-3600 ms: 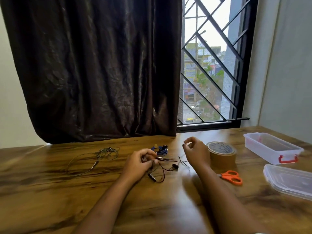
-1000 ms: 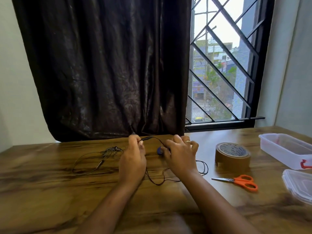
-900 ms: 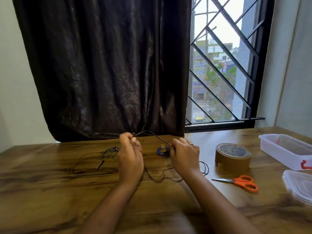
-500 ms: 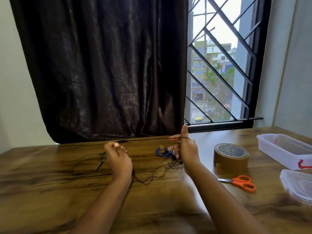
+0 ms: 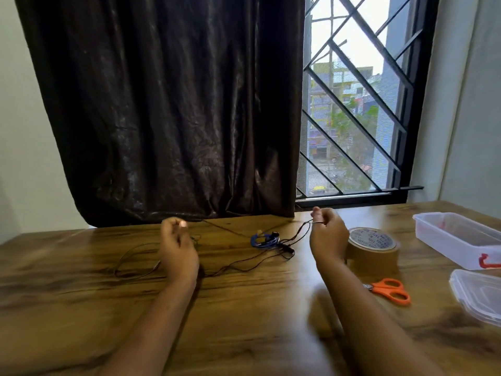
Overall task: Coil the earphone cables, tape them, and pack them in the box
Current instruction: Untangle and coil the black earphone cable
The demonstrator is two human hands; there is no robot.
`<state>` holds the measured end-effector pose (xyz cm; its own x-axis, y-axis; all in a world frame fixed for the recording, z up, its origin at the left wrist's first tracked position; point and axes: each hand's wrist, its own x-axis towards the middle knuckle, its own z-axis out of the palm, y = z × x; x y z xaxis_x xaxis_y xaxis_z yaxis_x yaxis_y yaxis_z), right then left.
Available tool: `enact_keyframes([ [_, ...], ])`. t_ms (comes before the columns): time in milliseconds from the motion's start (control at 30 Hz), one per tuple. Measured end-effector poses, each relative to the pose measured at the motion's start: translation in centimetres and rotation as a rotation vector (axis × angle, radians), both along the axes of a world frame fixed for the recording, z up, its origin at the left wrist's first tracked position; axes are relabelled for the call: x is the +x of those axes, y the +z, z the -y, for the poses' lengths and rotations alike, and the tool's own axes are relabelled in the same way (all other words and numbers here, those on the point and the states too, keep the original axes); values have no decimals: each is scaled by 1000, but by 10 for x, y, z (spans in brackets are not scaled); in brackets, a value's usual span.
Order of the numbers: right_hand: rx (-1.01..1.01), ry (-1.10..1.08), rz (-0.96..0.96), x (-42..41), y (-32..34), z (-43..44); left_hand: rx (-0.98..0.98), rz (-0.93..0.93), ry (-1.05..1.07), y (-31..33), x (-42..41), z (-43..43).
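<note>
Wooden surface (image 5: 244, 321): dark-grained, spanning the whole foreground, carrying every item below.

Curtain (image 5: 168, 109): dark brown, glossy, hem brushing the far edge of the surface.

Window (image 5: 352, 118): right of the curtain, black diagonal grille, buildings and trees outside.

Box (image 5: 458, 238): clear plastic, open, far right, red latch on the near end. No label legible.

Lid (image 5: 477, 294): clear plastic, lying flat just in front of the box, at the right edge.

Tape roll (image 5: 372, 249): brown, lying flat, just right of the right wrist. Printed text on the top ring, too blurred to read.

Left hand (image 5: 177, 251): raised off the surface, fingers curled, thumb and fingertips pinching one end of the black earphone cable (image 5: 298, 236).

Right hand (image 5: 326, 234): raised, fingers curled, pinching the same cable at the fingertips, well apart from the left hand.

Scissors (image 5: 390, 290): orange handles, closed, lying near the right forearm, in front of the tape roll.

Black earphone cable: thin strand running between the two hands, slack dropping from the right hand to the surface and trailing back toward the left wrist.

Blue earphone coil (image 5: 264, 240): small bundle on the surface, between the hands, touching the black slack.

Loose dark cable (image 5: 123, 256): uncoiled loop on the surface, left of the left hand.
</note>
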<state>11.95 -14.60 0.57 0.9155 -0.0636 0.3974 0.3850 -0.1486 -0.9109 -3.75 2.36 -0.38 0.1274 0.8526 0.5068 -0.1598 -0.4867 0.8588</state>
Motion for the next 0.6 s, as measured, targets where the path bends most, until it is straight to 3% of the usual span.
enact_keyframes([
  [100,216,-47,-59,10,0,3,329,-45,9,4,-2,5],
  [200,-95,-99,17,13,-2,14,634,-205,49,6,-6,6],
  [333,-405,-116,333,-7,-2,6,738,-318,33,6,-7,17],
  [400,-492,13,523,-15,1,-3,765,-345,13,5,-5,20],
  [467,-578,252,585,-21,3,-9,768,-352,-10,4,-3,21],
  [600,-404,824,375,-45,3,-15,755,-314,-105,2,3,26],
])
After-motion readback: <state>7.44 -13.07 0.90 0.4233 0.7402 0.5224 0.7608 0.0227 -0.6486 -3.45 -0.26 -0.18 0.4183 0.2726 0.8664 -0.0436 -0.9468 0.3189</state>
